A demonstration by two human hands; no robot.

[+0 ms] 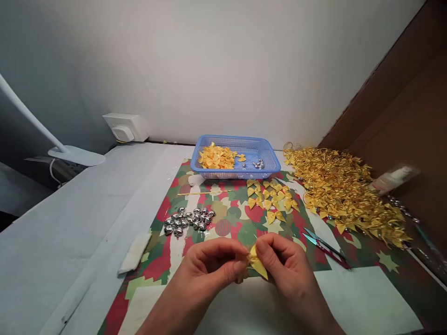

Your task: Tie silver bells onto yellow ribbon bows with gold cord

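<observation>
A yellow ribbon bow (258, 266) is pinched between both hands, low in the middle of the view. My left hand (213, 267) grips the bow's left side with thumb and fingertips, hiding part of it. On its right side, my right hand (288, 265) closes thumb and finger on the ribbon. Beyond my left hand lies a cluster of shiny silver bells (190, 219). Several loose yellow bows (275, 216) are spread out past my right hand. A thin gold cord (204, 192) lies straight across the patterned paper (226, 211).
A blue plastic basket (235, 175) with yellow bows and silver bells stands by the wall. A big heap of gold-corded bows (345, 190) fills the right side, near thread snips (326, 250) and a blurred bottle (393, 180). Left are a folded white cloth (134, 253) and a lamp (78, 156).
</observation>
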